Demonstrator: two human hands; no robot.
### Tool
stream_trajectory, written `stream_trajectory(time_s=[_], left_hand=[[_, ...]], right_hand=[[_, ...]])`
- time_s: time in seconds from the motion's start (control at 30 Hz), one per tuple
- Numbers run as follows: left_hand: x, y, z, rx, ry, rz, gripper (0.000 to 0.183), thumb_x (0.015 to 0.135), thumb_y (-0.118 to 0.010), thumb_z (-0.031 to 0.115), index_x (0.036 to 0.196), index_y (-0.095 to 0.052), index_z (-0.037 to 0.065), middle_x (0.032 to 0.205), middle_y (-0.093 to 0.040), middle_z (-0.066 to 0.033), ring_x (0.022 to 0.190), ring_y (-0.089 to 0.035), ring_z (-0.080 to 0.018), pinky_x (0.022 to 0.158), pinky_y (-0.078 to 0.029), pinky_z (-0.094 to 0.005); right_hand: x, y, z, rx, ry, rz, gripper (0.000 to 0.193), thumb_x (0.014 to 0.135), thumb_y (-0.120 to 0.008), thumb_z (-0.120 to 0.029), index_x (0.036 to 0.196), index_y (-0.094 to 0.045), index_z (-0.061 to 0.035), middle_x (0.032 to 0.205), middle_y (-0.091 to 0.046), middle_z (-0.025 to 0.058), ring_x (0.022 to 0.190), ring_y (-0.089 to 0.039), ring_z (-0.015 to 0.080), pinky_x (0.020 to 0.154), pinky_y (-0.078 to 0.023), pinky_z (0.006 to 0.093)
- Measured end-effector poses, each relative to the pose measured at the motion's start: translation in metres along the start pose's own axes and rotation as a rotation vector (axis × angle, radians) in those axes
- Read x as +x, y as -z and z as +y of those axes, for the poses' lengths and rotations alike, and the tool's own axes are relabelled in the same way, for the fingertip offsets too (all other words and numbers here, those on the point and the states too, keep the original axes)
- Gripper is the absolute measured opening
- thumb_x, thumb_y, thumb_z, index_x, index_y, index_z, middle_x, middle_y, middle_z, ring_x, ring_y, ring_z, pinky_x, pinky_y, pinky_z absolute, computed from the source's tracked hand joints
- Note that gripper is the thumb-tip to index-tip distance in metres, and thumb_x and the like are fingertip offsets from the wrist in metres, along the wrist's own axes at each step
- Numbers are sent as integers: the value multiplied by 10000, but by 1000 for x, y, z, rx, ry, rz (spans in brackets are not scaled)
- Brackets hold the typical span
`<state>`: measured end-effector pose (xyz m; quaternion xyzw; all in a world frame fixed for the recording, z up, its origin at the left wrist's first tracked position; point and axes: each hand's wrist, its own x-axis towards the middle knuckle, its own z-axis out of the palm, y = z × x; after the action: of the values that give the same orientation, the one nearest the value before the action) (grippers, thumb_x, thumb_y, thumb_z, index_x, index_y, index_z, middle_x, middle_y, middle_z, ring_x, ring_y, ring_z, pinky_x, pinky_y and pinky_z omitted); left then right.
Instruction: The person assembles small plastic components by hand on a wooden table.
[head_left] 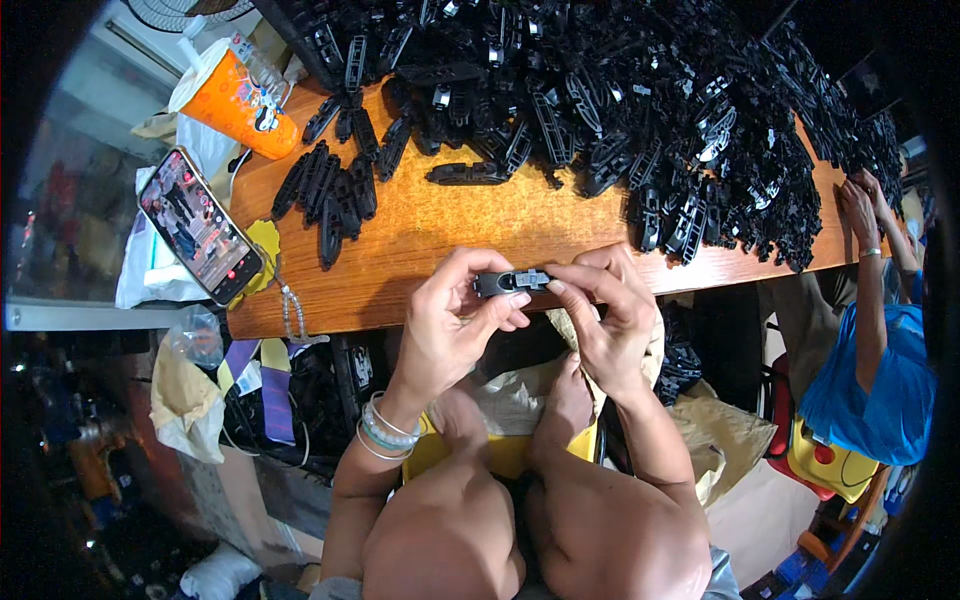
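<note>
Just in front of the table's near edge, a small elongated black plastic part [493,284] is held level between my two hands. My left hand [445,315] pinches its left end with thumb and fingers. The thumb and forefinger of my right hand [607,318] close on its right end, where a small greyish piece [531,279] sits on top. Whether that piece is separate I cannot tell. Beyond my hands, a large heap of similar black plastic parts [560,115] covers the back of the table. A smaller group of black parts [335,195] lies to the left.
The wooden table [430,225] carries a propped phone [200,225] and an orange cup [235,95] at left. A co-worker's hands [862,205] reach the heap at far right. Paper sacking [735,430] and a yellow stool [828,462] are below the table's level.
</note>
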<state>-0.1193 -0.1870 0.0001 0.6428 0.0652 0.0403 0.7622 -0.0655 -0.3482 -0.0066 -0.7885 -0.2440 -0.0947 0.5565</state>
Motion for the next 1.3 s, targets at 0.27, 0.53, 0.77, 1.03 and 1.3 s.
stream_trajectory(time_s=[0.27,0.53,0.77,1.03,1.3], left_hand=[[2,1,-1,89,-95,-53,190,828,-628,-42,1004,-556,-37,873,-636,-86,726,-643,-114,652,-537,-229],[16,28,6,274,-57,-291,160,895,-599,94,932,-670,-45,916,-672,-131,762,-648,-139,681,-523,-255],[82,34,4,1204,-630,177,286,771,-670,66,1013,-604,-71,1005,-592,-179,954,-561,-314,843,-464,-387],[62,34,-2,1208,-579,184,175,713,-680,3,793,-528,-30,830,-569,-141,788,-560,-288,698,-465,-379],[30,14,-25,252,-163,195,272,754,-749,30,842,-492,28,665,-559,12,556,-458,-1,465,-358,-176]], right_hand=[[-3,3,-1,161,-238,-231,230,808,-688,-51,1020,-657,34,865,-642,92,757,-589,135,715,-464,251],[6,29,17,304,-278,-677,208,824,-664,-66,1013,-678,21,824,-677,108,746,-627,158,659,-490,292],[40,8,24,-215,-96,-158,152,820,-661,-102,888,-661,34,793,-636,135,695,-632,280,643,-500,332],[60,-31,43,-806,52,33,122,787,-647,-107,863,-610,-19,842,-560,125,778,-589,305,650,-478,395],[29,-19,17,-85,-99,20,152,791,-664,-22,919,-606,35,824,-593,116,695,-594,219,645,-476,281]])
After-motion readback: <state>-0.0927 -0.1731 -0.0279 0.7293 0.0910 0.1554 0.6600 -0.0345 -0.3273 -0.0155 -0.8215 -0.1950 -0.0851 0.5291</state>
